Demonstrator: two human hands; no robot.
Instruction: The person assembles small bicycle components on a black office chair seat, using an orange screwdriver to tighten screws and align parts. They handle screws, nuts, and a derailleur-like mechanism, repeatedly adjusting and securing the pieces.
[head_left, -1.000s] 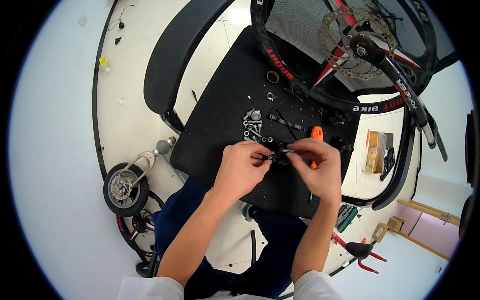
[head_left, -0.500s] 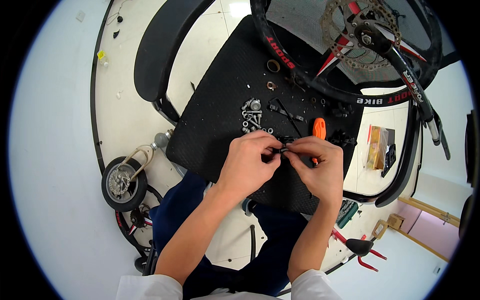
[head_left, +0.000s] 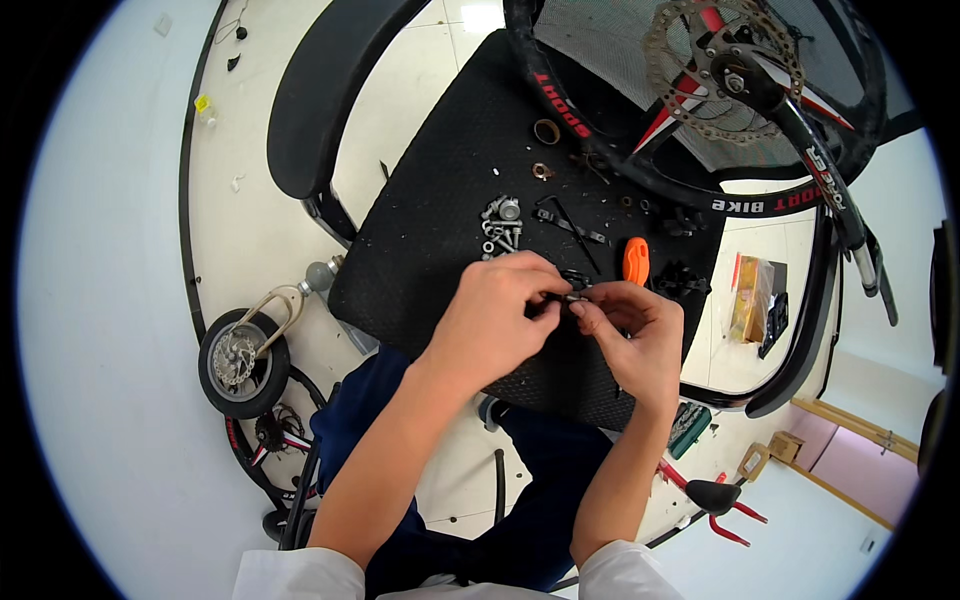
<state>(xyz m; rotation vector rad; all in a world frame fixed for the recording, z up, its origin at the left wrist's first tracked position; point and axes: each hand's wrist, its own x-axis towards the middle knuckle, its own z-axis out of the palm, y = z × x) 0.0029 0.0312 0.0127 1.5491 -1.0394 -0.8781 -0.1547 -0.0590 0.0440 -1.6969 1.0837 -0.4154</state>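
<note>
Two hands of mine meet over the near half of the chair seat (head_left: 420, 240): thumb and forefinger of my left hand (head_left: 498, 308) pinch a small dark part (head_left: 571, 296) with a shiny bit of metal, and the fingertips of my right hand (head_left: 638, 335) are closed on its other end; they cover so much that I can't tell what it is exactly. If either pinch slips, the part could skitter over the near edge to the tiled floor (head_left: 450, 465), because that edge runs beneath my left wrist; dropped forward, it could get lost among the bolts and nuts (head_left: 505, 232). My right knuckles might knock the orange tool handle (head_left: 636, 260), just beyond them. Past the hex key (head_left: 577, 232), the bicycle wheel (head_left: 562, 118) crowds the far edge and limits my reach; toward the left corner, bare fabric leaves me room.
</note>
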